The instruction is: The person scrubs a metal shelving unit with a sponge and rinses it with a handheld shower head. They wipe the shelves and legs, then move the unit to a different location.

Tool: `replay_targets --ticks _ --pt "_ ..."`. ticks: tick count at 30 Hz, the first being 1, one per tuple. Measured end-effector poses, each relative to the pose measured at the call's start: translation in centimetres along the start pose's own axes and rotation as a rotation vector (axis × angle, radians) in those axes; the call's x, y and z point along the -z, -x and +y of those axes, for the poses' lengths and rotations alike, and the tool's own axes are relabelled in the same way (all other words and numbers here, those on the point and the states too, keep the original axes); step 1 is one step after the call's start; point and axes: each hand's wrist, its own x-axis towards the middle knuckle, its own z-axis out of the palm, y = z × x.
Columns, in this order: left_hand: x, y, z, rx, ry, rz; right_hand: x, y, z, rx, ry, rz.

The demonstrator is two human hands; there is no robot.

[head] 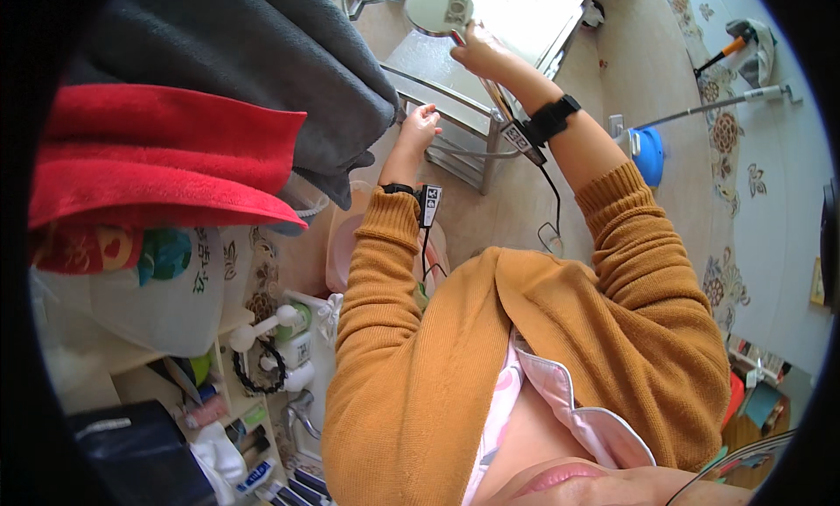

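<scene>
My right hand point(484, 51) grips the handle of a round shower head point(430, 10), raised above a metal-framed table point(489, 148). The table's pale surface point(426, 56) looks wet. A grey hose point(469, 153) curves in front of the table legs. My left hand point(420, 130) is beside the table's near edge, fingers loosely curled with nothing visible in them. Both wrists wear black bands with small tagged devices.
A grey towel point(262, 40) and a red towel point(164, 145) hang at left. Below them are a plastic bag point(157, 302) and a shelf of toiletries. A pink basin point(344, 243) stands on the floor. At right are a blue item point(648, 157) and a metal pole point(695, 111).
</scene>
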Motion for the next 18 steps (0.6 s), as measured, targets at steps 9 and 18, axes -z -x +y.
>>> replay_targets --ticks 9,18 --pt "-5.1 -3.9 -2.2 0.184 0.614 -0.185 -2.1 8.2 8.1 -0.363 -0.089 -0.053" --pt "-10.0 -5.9 -1.9 0.045 1.093 -0.074 -2.7 11.4 7.0 -0.411 -0.145 0.066"
